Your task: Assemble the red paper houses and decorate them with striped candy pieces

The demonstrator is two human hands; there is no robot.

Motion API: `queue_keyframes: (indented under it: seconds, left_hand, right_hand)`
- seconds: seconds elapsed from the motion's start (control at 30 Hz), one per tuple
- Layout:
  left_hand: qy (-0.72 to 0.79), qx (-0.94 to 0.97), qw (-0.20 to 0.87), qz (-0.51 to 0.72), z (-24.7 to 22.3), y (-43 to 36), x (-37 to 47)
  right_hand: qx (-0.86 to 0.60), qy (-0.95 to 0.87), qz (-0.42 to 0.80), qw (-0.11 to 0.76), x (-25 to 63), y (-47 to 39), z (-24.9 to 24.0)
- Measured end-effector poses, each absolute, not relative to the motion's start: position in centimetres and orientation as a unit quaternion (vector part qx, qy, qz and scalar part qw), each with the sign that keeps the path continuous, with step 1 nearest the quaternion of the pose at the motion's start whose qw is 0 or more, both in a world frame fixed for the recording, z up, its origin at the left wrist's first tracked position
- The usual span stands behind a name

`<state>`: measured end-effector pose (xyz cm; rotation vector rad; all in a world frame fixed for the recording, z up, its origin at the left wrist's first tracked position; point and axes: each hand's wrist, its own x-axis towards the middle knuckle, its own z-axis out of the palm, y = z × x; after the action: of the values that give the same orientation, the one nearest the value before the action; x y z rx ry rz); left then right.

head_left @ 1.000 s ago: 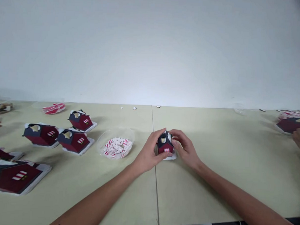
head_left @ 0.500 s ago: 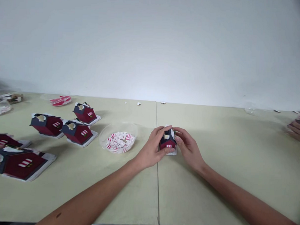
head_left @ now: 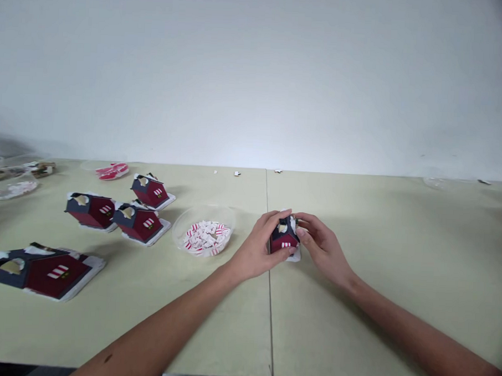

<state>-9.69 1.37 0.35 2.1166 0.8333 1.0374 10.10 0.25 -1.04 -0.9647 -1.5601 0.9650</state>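
Note:
A small dark red model house [head_left: 278, 242] with a dark roof and a white base stands on the table seam in front of me. My left hand [head_left: 262, 245] is wrapped round its left side, fingers over the roof and thumb across the front. At the right side, my right hand [head_left: 320, 242] has its thumb and fingertips pressed against the house near the roof edge; whether a small part sits between them I cannot make out. Left of my hands is a clear plastic bowl [head_left: 178, 229] of small white and red-striped pieces [head_left: 207, 236].
Several similar houses stand to the left, the nearest one [head_left: 56, 274] by the front left. Behind them lie red pieces [head_left: 112, 171] and more bowls of parts [head_left: 16, 189]. Loose bits [head_left: 237, 174] lie along the wall, and a clear dish [head_left: 436, 182] sits at back right.
The view has shifted slightly, moving things rightward. Another person's hand and the house it held at far left are gone from view, as is the hand at far right. My hands keep their hold.

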Motion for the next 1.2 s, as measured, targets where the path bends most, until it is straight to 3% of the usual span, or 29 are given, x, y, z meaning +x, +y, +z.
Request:
queue_keyframes:
  seconds: [0.33,0.6,0.97,1.2]
  left_hand:
    - [0.336,0.794,0.312,0.398,-0.1,1.0,-9.0]
    - [0.338,0.819,0.241,0.396,0.2,1.2,-9.2]
    - [0.3,0.849,0.237,0.364,0.9,1.6,-10.2]
    - [0.365,0.845,0.23,0.315,2.0,1.1,-10.1]
  right_hand:
    - [-0.389,-0.685,0.352,0.505,10.3,0.3,-0.7]
    - [-0.387,-0.73,0.286,0.486,11.3,0.6,-0.1]
    - [-0.357,-0.701,0.37,0.494,9.9,-0.1,-0.3]
    - [-0.36,-0.695,0.364,0.506,9.6,-0.2,-0.5]
